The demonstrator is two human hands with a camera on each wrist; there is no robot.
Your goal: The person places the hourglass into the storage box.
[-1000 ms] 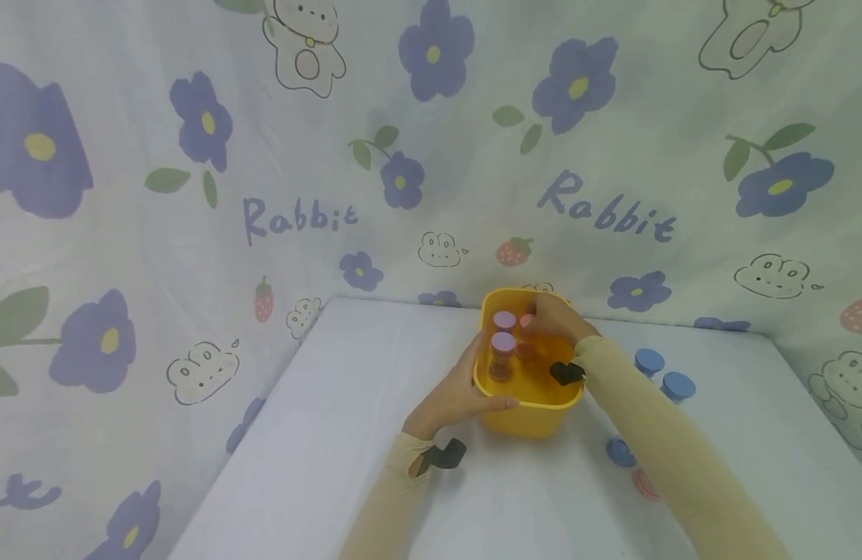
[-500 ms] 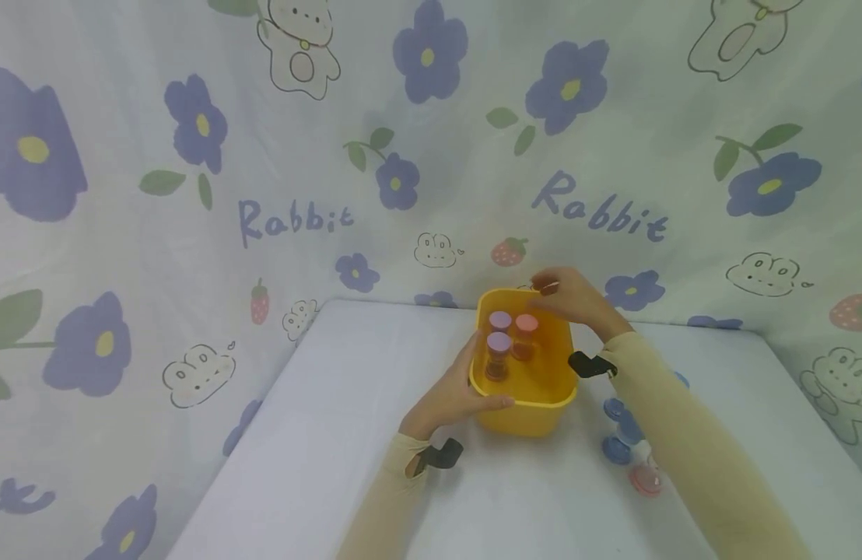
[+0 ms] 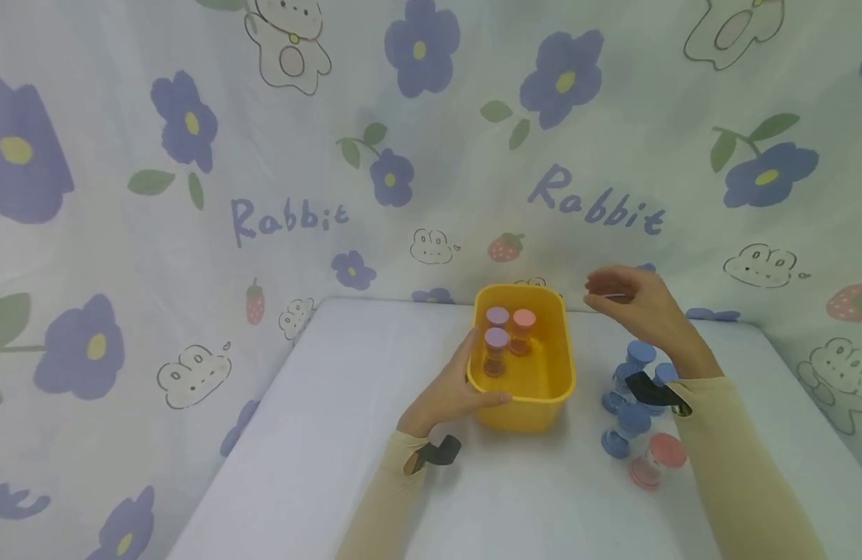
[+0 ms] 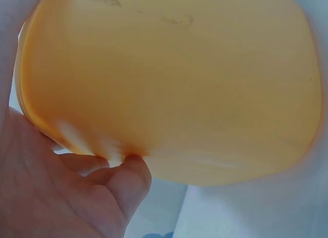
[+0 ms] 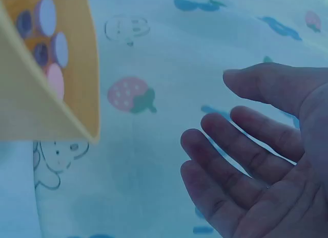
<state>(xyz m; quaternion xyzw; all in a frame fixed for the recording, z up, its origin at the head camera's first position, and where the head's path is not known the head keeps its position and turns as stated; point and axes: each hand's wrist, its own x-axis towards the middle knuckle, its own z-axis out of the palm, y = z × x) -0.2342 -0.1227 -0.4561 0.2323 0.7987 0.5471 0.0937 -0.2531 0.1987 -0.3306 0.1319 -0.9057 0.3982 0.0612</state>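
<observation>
A yellow plastic bin (image 3: 520, 415) stands on the table with two purple-capped sand timers (image 3: 496, 337) and one pink-capped sand timer (image 3: 524, 318) upright inside. My left hand (image 3: 446, 395) grips its left side, thumb along the near rim and fingers against the outer wall. In the left wrist view the wall of the bin (image 4: 179, 89) fills most of the picture. To the right of the bin, above the table, my right hand (image 3: 641, 307) hangs in the air with relaxed fingers. Nothing is in its grasp, as the right wrist view of the hand (image 5: 251, 161) confirms.
Several blue-capped sand timers (image 3: 634, 418) stand right of the bin, partly hidden behind the right wrist. Closer to me is a pink-capped sand timer (image 3: 666, 450). A patterned curtain (image 3: 375, 93) hangs behind and beside the white table (image 3: 319, 420).
My right hand has let go of the pink-capped sand timer inside the bin, risen over the rim and moved right. My left hand keeps its hold on the bin.
</observation>
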